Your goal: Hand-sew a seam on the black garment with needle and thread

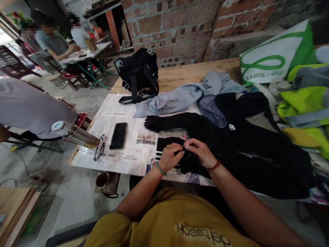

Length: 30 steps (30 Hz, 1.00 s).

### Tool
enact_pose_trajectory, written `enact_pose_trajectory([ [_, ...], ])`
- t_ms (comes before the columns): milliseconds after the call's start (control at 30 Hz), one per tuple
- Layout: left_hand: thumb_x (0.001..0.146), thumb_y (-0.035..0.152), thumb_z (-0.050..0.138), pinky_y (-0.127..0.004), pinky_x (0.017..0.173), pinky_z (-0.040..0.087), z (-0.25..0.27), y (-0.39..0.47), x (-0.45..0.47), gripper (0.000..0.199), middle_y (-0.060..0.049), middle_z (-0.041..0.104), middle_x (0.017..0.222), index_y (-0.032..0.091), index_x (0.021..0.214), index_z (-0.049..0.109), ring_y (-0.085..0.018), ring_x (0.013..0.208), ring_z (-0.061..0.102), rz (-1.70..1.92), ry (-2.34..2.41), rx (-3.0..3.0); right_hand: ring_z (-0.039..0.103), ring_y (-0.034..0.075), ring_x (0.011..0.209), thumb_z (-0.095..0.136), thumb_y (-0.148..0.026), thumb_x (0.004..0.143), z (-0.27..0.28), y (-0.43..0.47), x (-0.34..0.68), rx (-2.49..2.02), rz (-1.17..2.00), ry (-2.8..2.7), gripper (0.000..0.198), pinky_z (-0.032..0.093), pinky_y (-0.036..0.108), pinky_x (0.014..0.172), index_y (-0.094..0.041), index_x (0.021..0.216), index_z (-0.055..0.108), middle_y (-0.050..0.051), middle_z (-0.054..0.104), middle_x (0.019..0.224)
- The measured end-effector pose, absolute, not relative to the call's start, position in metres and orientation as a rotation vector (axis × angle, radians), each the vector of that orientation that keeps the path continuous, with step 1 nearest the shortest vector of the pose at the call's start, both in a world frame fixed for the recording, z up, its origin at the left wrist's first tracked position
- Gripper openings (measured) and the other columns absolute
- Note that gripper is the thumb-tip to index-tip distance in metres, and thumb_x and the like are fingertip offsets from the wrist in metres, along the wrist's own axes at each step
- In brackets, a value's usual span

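Observation:
My left hand (171,156) and my right hand (200,152) meet over a black garment (246,151) with white stripes that lies on newspaper (123,113). The fingertips of both hands pinch together at one small spot, on what looks like a thin needle or thread; it is too small to tell which. My left wrist wears a green bead bracelet and my right wrist a red one. The black cloth bunches under both hands.
A phone (118,136), glasses (99,148) and a steel flask (75,134) lie left of my hands. A black backpack (138,76), grey clothes (185,96), hi-vis vests (305,109) and a green-white bag (275,58) crowd the wooden table. A cup (102,179) sits below the edge. A person in grey sits at left; others sit at a far table.

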<state>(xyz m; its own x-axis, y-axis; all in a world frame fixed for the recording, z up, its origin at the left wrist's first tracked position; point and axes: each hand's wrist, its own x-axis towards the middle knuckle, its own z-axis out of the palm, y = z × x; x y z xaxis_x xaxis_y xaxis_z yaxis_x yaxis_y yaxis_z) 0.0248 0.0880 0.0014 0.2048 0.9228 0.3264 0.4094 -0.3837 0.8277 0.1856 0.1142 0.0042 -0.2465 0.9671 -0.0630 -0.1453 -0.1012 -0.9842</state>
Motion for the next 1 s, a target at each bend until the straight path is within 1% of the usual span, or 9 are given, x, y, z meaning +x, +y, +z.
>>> enact_pose_trajectory([
  [67, 0.077, 0.015, 0.058, -0.028, 0.077, 0.049, 0.001, 0.090, 0.024, 0.009, -0.007, 0.068, 0.089, 0.016, 0.077, 0.067, -0.016, 0.083, 0.063, 1.111, 1.194, 1.918, 0.053, 0.013, 0.071, 0.076, -0.040, 0.060, 0.004, 0.113, 0.186, -1.017, 1.540, -1.138, 0.025, 0.042, 0.027, 0.072, -0.021, 0.068, 0.062, -0.001, 0.061, 0.073],
  [133, 0.077, 0.016, 0.057, -0.028, 0.077, 0.049, 0.002, 0.091, 0.022, 0.010, -0.007, 0.068, 0.089, 0.016, 0.074, 0.067, -0.016, 0.083, 0.063, 1.092, 1.164, 1.925, 0.052, 0.011, 0.065, 0.077, -0.041, 0.059, 0.005, 0.113, 0.186, -1.037, 1.566, -1.062, 0.027, 0.042, 0.026, 0.065, -0.021, 0.068, 0.060, -0.002, 0.060, 0.070],
  [233, 0.077, 0.015, 0.057, -0.029, 0.079, 0.048, 0.004, 0.091, 0.020, 0.010, -0.008, 0.067, 0.091, 0.015, 0.072, 0.066, -0.017, 0.086, 0.062, 1.062, 1.119, 1.936, 0.046, 0.010, 0.055, 0.077, -0.043, 0.058, 0.005, 0.111, 0.187, -1.081, 1.612, -0.990, 0.031, 0.037, 0.024, 0.053, -0.021, 0.068, 0.058, -0.002, 0.058, 0.066],
  [333, 0.077, 0.016, 0.057, -0.029, 0.081, 0.048, 0.006, 0.090, 0.018, 0.010, -0.009, 0.065, 0.097, 0.015, 0.072, 0.066, -0.017, 0.089, 0.062, 1.047, 1.060, 1.943, 0.042, 0.008, 0.050, 0.077, -0.043, 0.058, 0.007, 0.111, 0.187, -1.083, 1.633, -0.956, 0.031, 0.033, 0.023, 0.048, -0.021, 0.068, 0.057, -0.003, 0.058, 0.065],
  [433, 0.078, 0.016, 0.057, -0.028, 0.081, 0.048, 0.006, 0.090, 0.018, 0.010, -0.010, 0.065, 0.097, 0.015, 0.073, 0.065, -0.017, 0.088, 0.062, 1.063, 1.049, 1.934, 0.041, 0.008, 0.048, 0.076, -0.043, 0.059, 0.009, 0.110, 0.186, -1.087, 1.646, -0.942, 0.031, 0.032, 0.023, 0.048, -0.021, 0.068, 0.057, -0.004, 0.057, 0.062],
  [533, 0.078, 0.017, 0.058, -0.029, 0.082, 0.048, 0.002, 0.091, 0.021, 0.009, -0.009, 0.065, 0.094, 0.015, 0.078, 0.066, -0.017, 0.086, 0.062, 1.097, 1.096, 1.965, 0.043, 0.008, 0.052, 0.077, -0.042, 0.058, 0.009, 0.110, 0.185, -1.079, 1.656, -0.973, 0.030, 0.034, 0.023, 0.051, -0.021, 0.068, 0.058, -0.004, 0.055, 0.061],
  [667, 0.081, 0.019, 0.056, -0.029, 0.080, 0.048, -0.003, 0.093, 0.022, 0.012, -0.010, 0.065, 0.095, 0.015, 0.083, 0.067, -0.017, 0.087, 0.062, 1.080, 1.100, 2.015, 0.046, 0.009, 0.058, 0.078, -0.040, 0.055, 0.004, 0.114, 0.185, -1.085, 1.557, -1.015, 0.030, 0.037, 0.023, 0.057, -0.020, 0.067, 0.060, -0.004, 0.055, 0.063],
  [833, 0.085, 0.026, 0.055, -0.029, 0.080, 0.049, -0.002, 0.096, 0.020, 0.019, -0.011, 0.063, 0.098, 0.014, 0.076, 0.065, -0.017, 0.089, 0.061, 1.047, 1.015, 2.055, 0.044, 0.009, 0.054, 0.077, -0.044, 0.054, 0.002, 0.115, 0.190, -1.117, 1.544, -0.929, 0.032, 0.035, 0.023, 0.051, -0.021, 0.065, 0.057, -0.004, 0.054, 0.059],
  [1000, 0.086, 0.024, 0.052, -0.029, 0.082, 0.047, 0.002, 0.093, 0.020, 0.018, -0.010, 0.061, 0.099, 0.014, 0.078, 0.065, -0.016, 0.090, 0.059, 1.019, 1.001, 2.030, 0.039, 0.008, 0.049, 0.076, -0.041, 0.057, 0.005, 0.113, 0.189, -1.074, 1.622, -1.002, 0.030, 0.031, 0.023, 0.048, -0.021, 0.064, 0.056, -0.005, 0.051, 0.057],
])
